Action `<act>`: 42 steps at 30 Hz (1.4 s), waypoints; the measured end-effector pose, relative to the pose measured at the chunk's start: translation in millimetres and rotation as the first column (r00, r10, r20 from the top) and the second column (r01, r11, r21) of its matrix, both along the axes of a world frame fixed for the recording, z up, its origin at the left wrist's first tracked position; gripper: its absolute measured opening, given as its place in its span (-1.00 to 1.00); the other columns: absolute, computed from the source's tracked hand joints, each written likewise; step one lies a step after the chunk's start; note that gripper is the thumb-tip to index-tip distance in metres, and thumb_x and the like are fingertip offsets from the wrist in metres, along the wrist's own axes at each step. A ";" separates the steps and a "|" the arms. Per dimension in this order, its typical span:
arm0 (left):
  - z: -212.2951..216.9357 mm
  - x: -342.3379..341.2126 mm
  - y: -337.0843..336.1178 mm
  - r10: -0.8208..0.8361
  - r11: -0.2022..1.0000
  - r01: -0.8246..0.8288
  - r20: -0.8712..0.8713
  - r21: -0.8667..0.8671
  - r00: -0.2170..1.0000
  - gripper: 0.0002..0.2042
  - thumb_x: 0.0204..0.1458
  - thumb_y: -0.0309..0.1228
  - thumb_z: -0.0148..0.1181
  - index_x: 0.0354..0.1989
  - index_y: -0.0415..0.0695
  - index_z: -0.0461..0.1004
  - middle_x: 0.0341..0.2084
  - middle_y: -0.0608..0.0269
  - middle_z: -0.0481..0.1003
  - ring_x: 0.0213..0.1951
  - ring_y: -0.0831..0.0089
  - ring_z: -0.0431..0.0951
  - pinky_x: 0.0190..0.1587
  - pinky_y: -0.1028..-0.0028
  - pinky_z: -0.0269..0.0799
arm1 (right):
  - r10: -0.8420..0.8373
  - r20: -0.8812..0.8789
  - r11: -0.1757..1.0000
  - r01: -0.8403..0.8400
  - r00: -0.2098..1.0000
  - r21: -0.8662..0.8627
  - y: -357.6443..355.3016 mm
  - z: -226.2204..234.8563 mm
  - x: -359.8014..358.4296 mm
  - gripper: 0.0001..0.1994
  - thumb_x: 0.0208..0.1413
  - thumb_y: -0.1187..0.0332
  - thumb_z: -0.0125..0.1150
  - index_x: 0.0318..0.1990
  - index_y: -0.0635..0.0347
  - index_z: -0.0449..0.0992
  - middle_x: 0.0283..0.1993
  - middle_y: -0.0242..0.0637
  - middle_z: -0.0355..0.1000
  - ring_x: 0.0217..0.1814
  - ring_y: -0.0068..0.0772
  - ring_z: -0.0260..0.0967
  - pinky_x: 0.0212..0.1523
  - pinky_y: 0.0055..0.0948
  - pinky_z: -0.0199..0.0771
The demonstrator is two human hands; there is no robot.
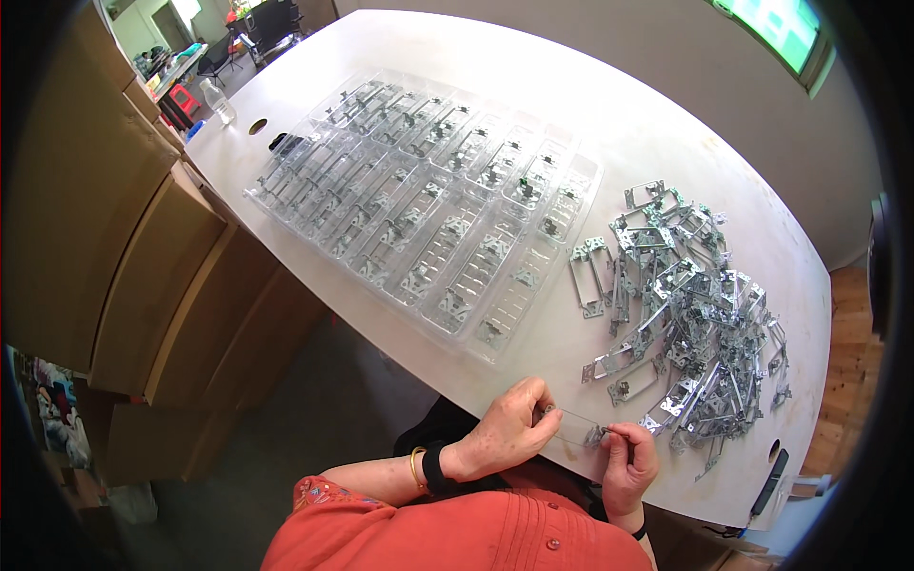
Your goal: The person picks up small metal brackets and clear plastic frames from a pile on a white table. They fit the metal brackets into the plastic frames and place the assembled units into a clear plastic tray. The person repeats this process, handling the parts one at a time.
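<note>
Room, seen from my remote station through the head camera: a pale wall (609, 43) backs a large white table (666, 114) with rounded edges. Stacked cardboard boxes (71, 200) stand along the left side. On the table I note a clear plastic compartment tray (464, 335), set slantwise, its many long cells loaded with metal pieces. To its right lies a tangled heap of metal brackets (709, 324), a few pieces loose at its margin. The wearer's red shirt (428, 535) fills the bottom of the view. Left hand (514, 423): thumb and fingers pinched on one end of a rod-framed metal bracket (592, 436). Right hand (631, 466): thumb and forefinger closed at the bracket's other end; I cannot tell whether a separate small part sits between those fingertips. The bracket spans the gap between both hands over the near table edge, apart from the heap. A clear bottle (217, 103) stands at the far left corner. On the left wrist I record a black wristband (436, 469) and, just beside it, a gold bangle (417, 467).
</note>
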State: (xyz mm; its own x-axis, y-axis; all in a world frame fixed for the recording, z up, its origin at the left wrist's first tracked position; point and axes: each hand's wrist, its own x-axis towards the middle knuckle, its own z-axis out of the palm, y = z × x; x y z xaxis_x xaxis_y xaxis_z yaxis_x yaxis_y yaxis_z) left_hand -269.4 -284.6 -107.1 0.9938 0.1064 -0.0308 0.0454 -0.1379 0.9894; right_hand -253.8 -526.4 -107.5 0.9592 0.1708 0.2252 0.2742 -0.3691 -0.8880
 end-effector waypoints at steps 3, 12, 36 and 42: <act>0.4 -0.2 -0.1 -0.008 1.000 0.007 -0.031 -0.029 1.000 -0.82 0.33 -0.47 0.35 -0.23 -0.24 0.44 -0.41 0.26 0.52 -0.51 0.60 0.56 -0.48 0.47 0.47 | 0.008 -0.001 1.000 -0.008 1.000 -0.009 -2.8 -2.5 -0.4 -0.88 0.40 0.65 0.31 -0.02 0.28 0.61 -0.11 -0.21 0.58 -0.25 -0.47 0.54 -0.18 -0.46 0.57; 0.0 0.1 -0.3 0.005 1.000 -0.005 0.006 0.008 1.000 -0.82 0.32 -0.45 0.36 -0.22 -0.24 0.46 -0.41 0.24 0.52 -0.49 0.57 0.57 -0.46 0.44 0.49 | 0.003 -0.014 1.000 -0.003 1.000 -0.001 -2.8 -2.5 0.3 -0.89 0.39 0.65 0.32 -0.03 0.28 0.61 -0.11 -0.21 0.58 -0.24 -0.47 0.53 -0.19 -0.47 0.55; 0.2 -0.8 -0.8 0.013 1.000 -0.013 0.011 0.014 1.000 -0.81 0.33 -0.45 0.37 -0.23 -0.23 0.46 -0.38 0.27 0.49 -0.43 0.59 0.48 -0.41 0.44 0.45 | 0.006 -0.010 1.000 -0.006 1.000 0.031 -2.7 -4.6 0.3 -0.93 0.41 0.60 0.35 -0.05 0.28 0.60 -0.11 -0.23 0.56 -0.25 -0.48 0.51 -0.18 -0.49 0.53; 1.8 -1.1 -0.4 0.009 1.000 -0.009 0.002 -0.004 1.000 -0.82 0.33 -0.45 0.37 -0.23 -0.23 0.46 -0.38 0.27 0.48 -0.44 0.59 0.48 -0.41 0.44 0.44 | 0.009 -0.039 0.997 -0.006 0.999 0.074 -3.1 -6.7 0.2 -0.92 0.40 0.61 0.34 -0.04 0.27 0.61 -0.11 -0.24 0.56 -0.25 -0.49 0.51 -0.19 -0.49 0.53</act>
State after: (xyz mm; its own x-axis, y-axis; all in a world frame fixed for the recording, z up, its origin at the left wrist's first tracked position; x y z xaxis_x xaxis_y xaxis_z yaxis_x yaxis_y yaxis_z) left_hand -270.4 -285.0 -105.3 0.9929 0.1153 -0.0288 0.0443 -0.1337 0.9900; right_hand -253.6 -529.5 -114.2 0.9665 0.1621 0.1993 0.2406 -0.3001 -0.9230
